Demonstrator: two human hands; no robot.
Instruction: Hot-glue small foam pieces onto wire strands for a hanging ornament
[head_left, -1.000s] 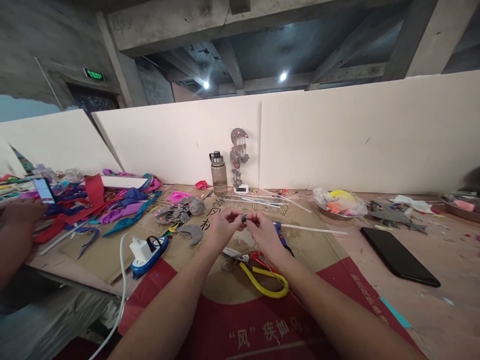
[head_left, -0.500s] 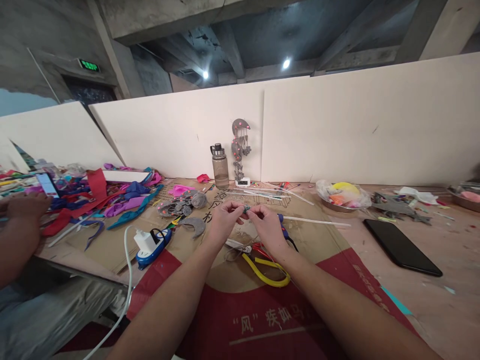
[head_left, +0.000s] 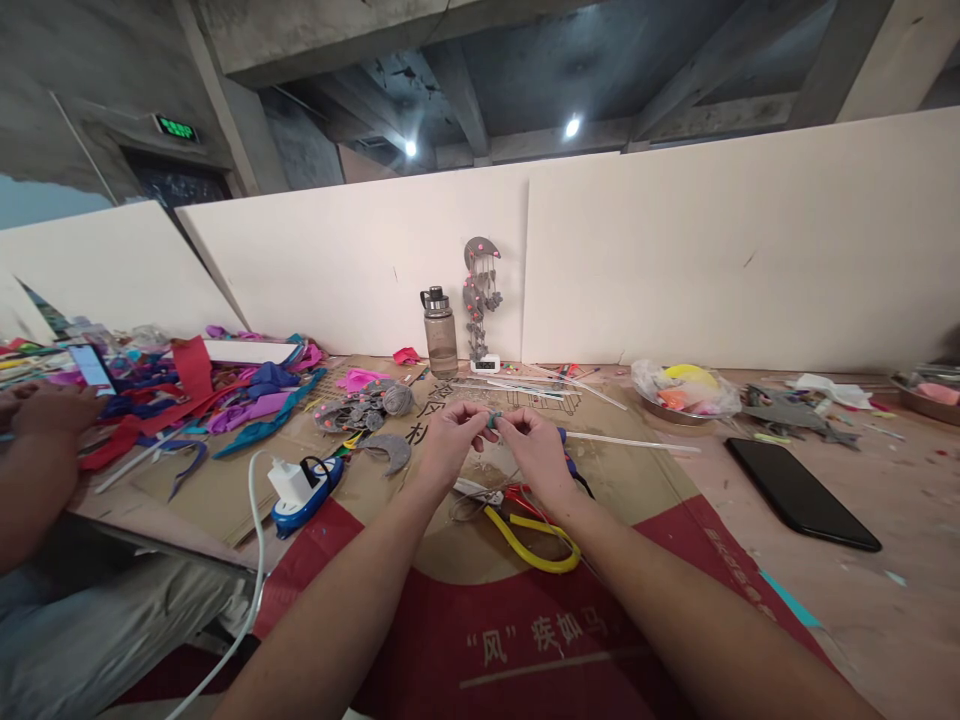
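Note:
My left hand (head_left: pixel 456 440) and my right hand (head_left: pixel 534 445) meet over the cardboard, fingertips pinched together on a small grey-green piece (head_left: pixel 493 419). It is too small and too covered by the fingers to name. Just below the hands lie yellow-handled scissors (head_left: pixel 536 545), with red-handled pliers or a similar tool (head_left: pixel 521 495) partly under my right wrist. A glue gun with a blue body (head_left: pixel 570 465) is half hidden behind my right hand, a white stick (head_left: pixel 634 441) reaching out from it. Left of my left hand rests a grey felt crescent (head_left: pixel 390 452).
Grey felt pieces and a yarn ball (head_left: pixel 397 398) lie left, near a blue power strip (head_left: pixel 307 497). A water bottle (head_left: pixel 439 335) and a hanging felt ornament (head_left: pixel 480 290) stand at the back. Right are a bagged bowl (head_left: pixel 684 390) and a phone (head_left: pixel 802 495). A co-worker's hand (head_left: pixel 56 410) is far left.
My fingertips have shifted slightly around the small piece, which shows a little more between them. Otherwise the table looks the same.

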